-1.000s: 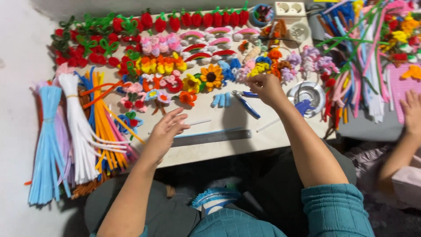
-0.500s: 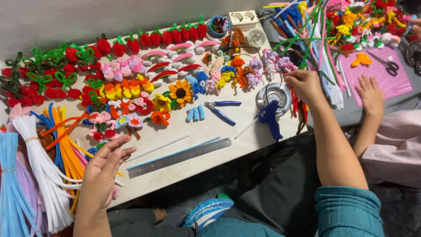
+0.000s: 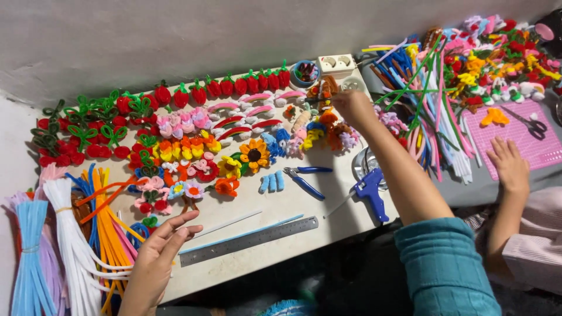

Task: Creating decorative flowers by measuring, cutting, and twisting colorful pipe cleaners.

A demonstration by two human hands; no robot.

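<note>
Left hand [image 3: 155, 257]: fingers spread flat, grip empty, resting at the bench [image 3: 328, 193] front edge beside the pipe cleaner bundles [image 3: 76, 246], near the steel ruler [image 3: 249, 240]. Right hand [image 3: 353, 107]: reaching among small pipe cleaner figures [image 3: 322, 126] (grip state cannot be told). Another person's hand [image 3: 510, 164] rests on the pink cutting mat [image 3: 527, 146].

One ruler [image 3: 249, 240], one glue gun [image 3: 370, 192], one pliers [image 3: 304, 177], one sunflower [image 3: 254, 154].
</note>
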